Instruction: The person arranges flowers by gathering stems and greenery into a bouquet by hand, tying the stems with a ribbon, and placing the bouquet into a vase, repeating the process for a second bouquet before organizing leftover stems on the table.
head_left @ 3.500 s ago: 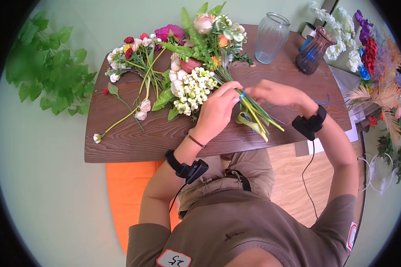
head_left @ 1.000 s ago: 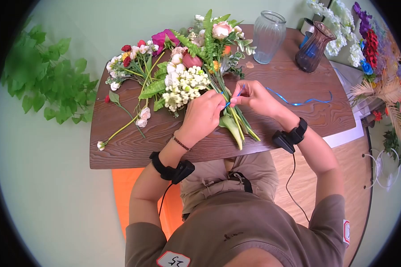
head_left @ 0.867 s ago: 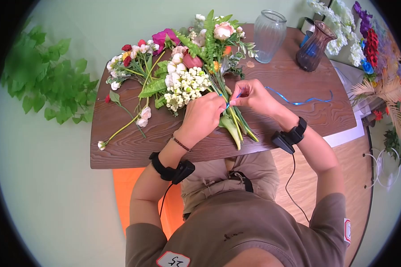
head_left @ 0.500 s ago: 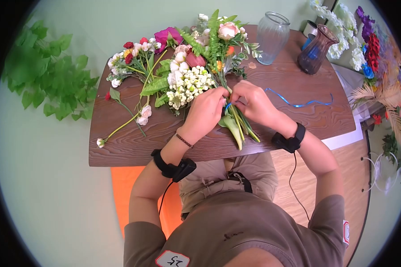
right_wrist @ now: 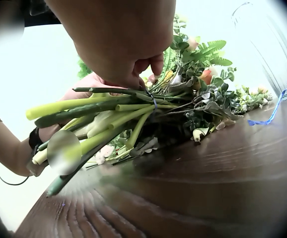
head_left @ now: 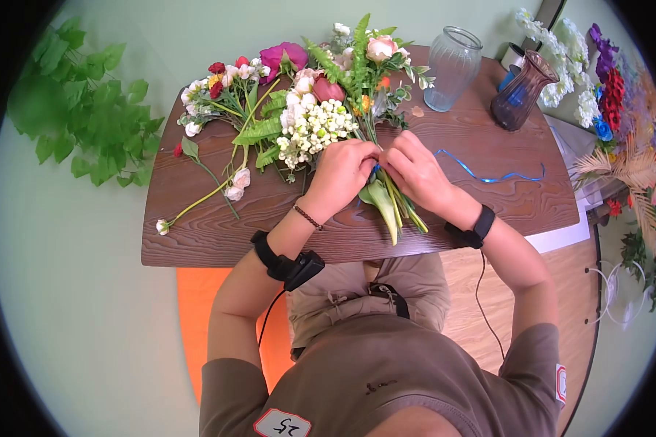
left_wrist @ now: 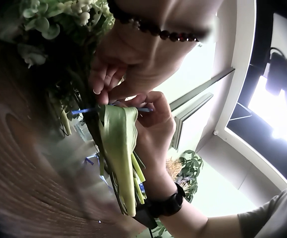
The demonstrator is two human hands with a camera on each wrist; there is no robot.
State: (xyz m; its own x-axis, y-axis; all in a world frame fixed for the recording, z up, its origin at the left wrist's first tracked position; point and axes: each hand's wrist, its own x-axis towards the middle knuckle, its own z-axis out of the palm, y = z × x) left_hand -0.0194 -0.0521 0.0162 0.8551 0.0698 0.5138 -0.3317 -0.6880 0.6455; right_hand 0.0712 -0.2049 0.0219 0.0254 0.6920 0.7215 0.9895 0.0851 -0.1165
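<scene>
A bouquet lies on the table, its stems (head_left: 396,207) towards the near edge. Thin blue ribbon (right_wrist: 154,103) circles those stems. My left hand (head_left: 340,175) pinches the ribbon at the binding, beside the white berry cluster (head_left: 321,131). Fingertips almost touching it, my right hand (head_left: 424,177) also pinches the ribbon from the right side of the stems. In the left wrist view a piece of ribbon (left_wrist: 82,111) crosses the stems beside a broad green leaf (left_wrist: 118,144). The fingers partly hide the knot area.
Loose blue ribbon (head_left: 488,178) lies on the table's right. A clear vase (head_left: 452,69) and a purple vase (head_left: 523,91) stand at the back right. Smaller flowers (head_left: 226,91) and loose stems (head_left: 202,202) lie at the left.
My right hand has come in from the right and its fingers now meet my left hand's at the binding. More loose ribbon lies on the table at the right than earlier.
</scene>
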